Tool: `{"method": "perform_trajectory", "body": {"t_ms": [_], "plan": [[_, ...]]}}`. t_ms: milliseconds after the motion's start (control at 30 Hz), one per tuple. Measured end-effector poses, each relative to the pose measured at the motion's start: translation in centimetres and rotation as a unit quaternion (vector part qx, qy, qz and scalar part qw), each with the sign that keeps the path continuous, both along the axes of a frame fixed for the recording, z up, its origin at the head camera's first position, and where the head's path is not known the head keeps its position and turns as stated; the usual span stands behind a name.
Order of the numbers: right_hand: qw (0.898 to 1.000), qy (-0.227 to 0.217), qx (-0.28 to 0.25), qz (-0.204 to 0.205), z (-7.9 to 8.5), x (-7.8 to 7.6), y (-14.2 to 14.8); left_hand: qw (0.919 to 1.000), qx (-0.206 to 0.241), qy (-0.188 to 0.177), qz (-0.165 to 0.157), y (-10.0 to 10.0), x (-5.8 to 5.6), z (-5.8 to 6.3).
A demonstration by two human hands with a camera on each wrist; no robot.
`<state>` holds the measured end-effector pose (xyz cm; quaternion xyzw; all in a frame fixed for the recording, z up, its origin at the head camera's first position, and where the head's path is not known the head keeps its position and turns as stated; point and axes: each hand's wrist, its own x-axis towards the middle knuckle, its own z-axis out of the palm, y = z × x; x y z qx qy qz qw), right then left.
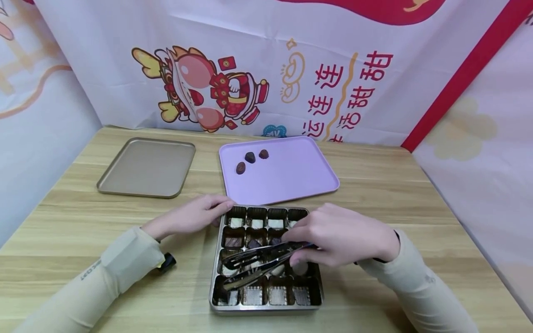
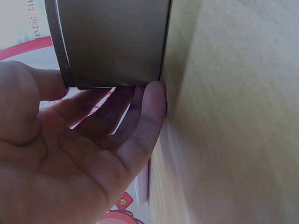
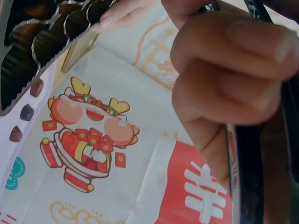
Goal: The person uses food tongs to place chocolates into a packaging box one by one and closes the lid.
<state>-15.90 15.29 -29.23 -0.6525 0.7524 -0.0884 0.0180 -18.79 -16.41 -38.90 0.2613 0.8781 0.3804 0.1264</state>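
Observation:
A metal box (image 1: 266,311) with a dark divided insert stands at the near middle of the table. Pale and dark chocolates (image 1: 275,224) sit in its compartments; what the ridged front row holds is unclear. My left hand (image 1: 193,215) holds the box's far left corner, thumb at the rim and fingers round the side in the left wrist view. My right hand (image 1: 341,233), above the box's right side, grips dark, shiny tongs (image 1: 266,259). The tongs' arms stand apart, tips over the left compartments of the front rows. In the right wrist view, curled fingers (image 3: 229,88) hide part of the tongs.
Behind the box lies a purple tray (image 1: 287,175) with three dark chocolates (image 1: 250,157) near its far left corner. A bronze-coloured tray (image 1: 147,166) lies at the back left. Printed cloth (image 1: 250,27) hangs behind the wooden table (image 1: 395,185).

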Motion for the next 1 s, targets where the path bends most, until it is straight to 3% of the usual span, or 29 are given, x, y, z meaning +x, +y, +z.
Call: {"method": "perform_trajectory", "body": {"t_ms": [267, 467, 633, 800, 900, 1000], "plan": [[0.999, -0.005, -0.025, -0.039, 0.6, -1.6, 1.0, 0.9999, 0.005, 0.002, -0.009, 0.1, -0.2, 0.1], [0.991, 0.001, -0.059, -0.12, 0.6, -3.7, 2.2, 0.9999, 0.009, 0.004, -0.008, 0.2, -0.1, 0.2], [0.973, 0.017, -0.071, -0.22, -0.4, -6.4, 2.5, 0.9999, 0.007, 0.002, -0.008, 0.1, 0.1, 0.1], [0.944, 0.053, -0.018, -0.326, -0.7, -10.3, 2.2, 0.9999, 0.008, -0.004, -0.011, -0.1, 0.3, -0.1], [0.927, 0.072, 0.017, -0.368, -0.5, -12.7, 1.7, 0.9999, 0.009, -0.002, -0.011, -0.1, 0.2, 0.0], [0.917, 0.071, 0.037, -0.39, -1.0, -14.8, 0.9, 0.9999, 0.007, 0.007, -0.01, -0.1, 0.1, 0.0]]}}
